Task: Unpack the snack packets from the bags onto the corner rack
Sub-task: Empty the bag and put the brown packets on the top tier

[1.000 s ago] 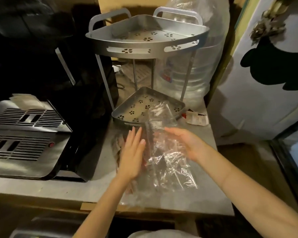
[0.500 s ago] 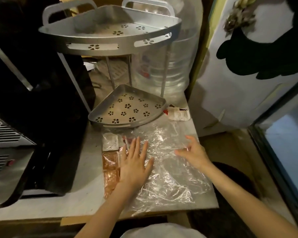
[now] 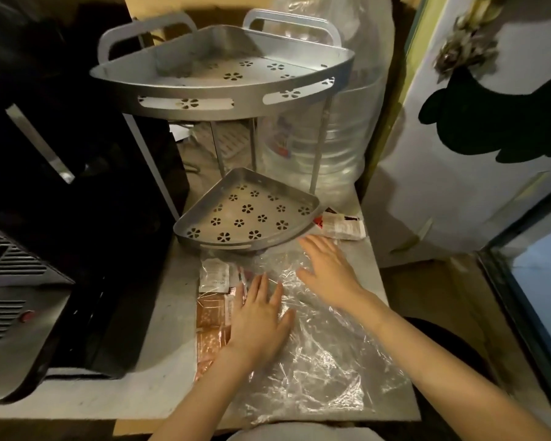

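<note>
A clear plastic bag [image 3: 318, 351] lies flat on the grey counter. My left hand [image 3: 261, 319] rests palm down on its left part, fingers spread. My right hand [image 3: 328, 268] lies open over the bag's far edge, just in front of the rack. Orange-brown snack packets [image 3: 210, 316] and a clear white-labelled packet [image 3: 213, 275] lie at the bag's left side, partly under my left hand. The two-tier silver corner rack [image 3: 204, 100] stands behind; its lower shelf [image 3: 306, 202] and upper shelf hold nothing.
A red-and-white packet [image 3: 341, 226] lies right of the lower shelf. A large clear water jug [image 3: 334, 138] stands behind the rack. A black appliance [image 3: 77, 218] and a grey vented machine [image 3: 10, 313] fill the left. The counter's edge [image 3: 392, 313] drops off at right.
The bag was held up between both hands, then laid flat on the counter. My right hand has since moved forward toward the rack; my left hand stays pressed on the bag.
</note>
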